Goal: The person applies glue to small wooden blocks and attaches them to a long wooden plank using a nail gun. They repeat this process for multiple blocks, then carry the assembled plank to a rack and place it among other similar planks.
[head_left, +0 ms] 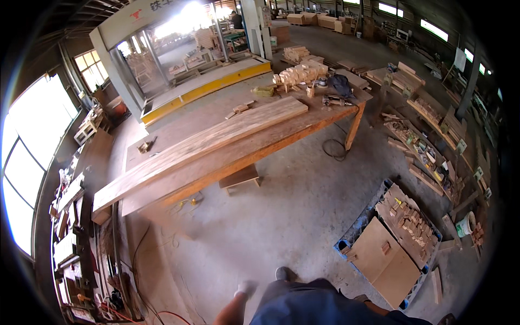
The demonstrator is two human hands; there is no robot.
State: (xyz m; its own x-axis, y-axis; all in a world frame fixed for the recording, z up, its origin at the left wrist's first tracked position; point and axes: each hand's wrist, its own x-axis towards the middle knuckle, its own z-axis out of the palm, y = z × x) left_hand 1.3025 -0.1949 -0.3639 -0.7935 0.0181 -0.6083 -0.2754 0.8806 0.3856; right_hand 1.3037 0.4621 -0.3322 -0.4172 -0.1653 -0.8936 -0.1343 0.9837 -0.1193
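Note:
My left hand (247,287), in a pale glove, hangs low near my leg, above the concrete floor. It is blurred, and its fingers cannot be made out. Only a bit of my right forearm (376,308) shows at the lower edge; that hand is not clearly visible. Ahead stands a long wooden workbench (254,142), apart from both hands. Along it lies a long, thick laminated board (211,140), its near left end jutting past the bench. A few small wood pieces (238,109) lie behind the board, and a metal tool (145,146) sits farther left.
Stacked wood blocks (303,74), a power tool (337,101) and a dark cloth (341,85) occupy the bench's far right. A blue pallet (342,246) bears cardboard (383,262) and small blocks (414,226). Cables (142,292) trail at left. A large press frame (211,81) stands behind.

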